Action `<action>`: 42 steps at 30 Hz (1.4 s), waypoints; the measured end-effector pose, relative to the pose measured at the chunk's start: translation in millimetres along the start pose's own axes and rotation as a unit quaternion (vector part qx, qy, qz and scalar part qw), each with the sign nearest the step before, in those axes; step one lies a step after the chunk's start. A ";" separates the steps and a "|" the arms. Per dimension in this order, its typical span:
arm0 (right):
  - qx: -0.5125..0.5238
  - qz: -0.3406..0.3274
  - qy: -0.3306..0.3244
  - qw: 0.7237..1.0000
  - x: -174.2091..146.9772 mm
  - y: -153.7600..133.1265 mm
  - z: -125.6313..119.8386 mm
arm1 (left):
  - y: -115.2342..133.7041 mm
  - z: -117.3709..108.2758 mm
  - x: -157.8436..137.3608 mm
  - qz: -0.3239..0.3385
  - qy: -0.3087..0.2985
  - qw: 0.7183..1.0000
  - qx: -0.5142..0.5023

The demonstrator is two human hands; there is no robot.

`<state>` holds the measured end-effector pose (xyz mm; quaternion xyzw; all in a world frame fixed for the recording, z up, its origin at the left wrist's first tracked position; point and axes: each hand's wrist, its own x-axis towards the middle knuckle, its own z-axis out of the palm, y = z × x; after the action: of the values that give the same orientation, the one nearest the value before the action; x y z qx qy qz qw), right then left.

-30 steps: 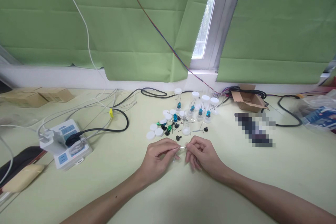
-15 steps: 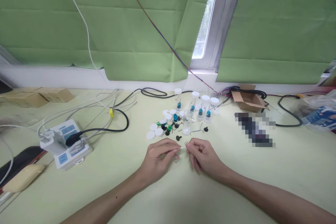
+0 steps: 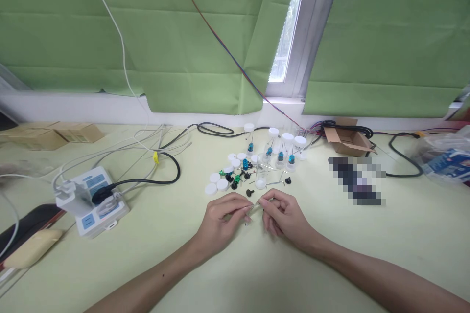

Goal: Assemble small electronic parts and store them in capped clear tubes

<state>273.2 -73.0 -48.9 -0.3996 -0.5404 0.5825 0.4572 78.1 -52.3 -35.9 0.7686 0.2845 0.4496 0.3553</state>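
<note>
Just in front of the loose parts, my left hand [image 3: 224, 216] and my right hand [image 3: 282, 214] face each other, both pinched. Between their fingertips shows a thin silvery metal rod [image 3: 256, 204], held from both sides; its exact kind is too small to tell. A tiny part hangs or lies under my left fingers, too small to name. Beyond the fingers lie a black thumb screw [image 3: 250, 192] and an uncapped clear tube [image 3: 261, 176]. Several white caps [image 3: 222, 185] are to the left, beside green and blue small parts [image 3: 245, 164].
Several capped clear tubes [image 3: 292, 154] with blue parts inside stand at the back. An open cardboard box [image 3: 348, 145] is to their right, near a plastic bag [image 3: 448, 159]. A white power strip [image 3: 103, 205] with plugs and cables lies on the left.
My right fingertips have shifted slightly up and left, nearer my left fingers, and the rod is now tilted. My left hand has hardly moved.
</note>
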 end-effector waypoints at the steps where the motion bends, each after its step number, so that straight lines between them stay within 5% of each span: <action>1: 0.006 -0.001 0.002 1.000 0.1 0.2 0.1 | 0.7 0.1 0.2 -0.003 0.000 1.000 -0.002; 17: 0.081 -0.014 -0.013 0.997 2.7 -1.9 1.3 | 2.4 1.4 5.4 -0.097 0.022 0.993 -0.061; 42: 0.033 0.038 -0.019 0.999 4.5 4.8 -1.6 | -5.0 -0.7 -6.9 0.086 -0.023 0.994 0.065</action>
<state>273.1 -68.3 -53.8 -0.3930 -0.5139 0.6245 0.4375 73.9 -54.4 -43.1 0.8219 0.2379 0.4407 0.2713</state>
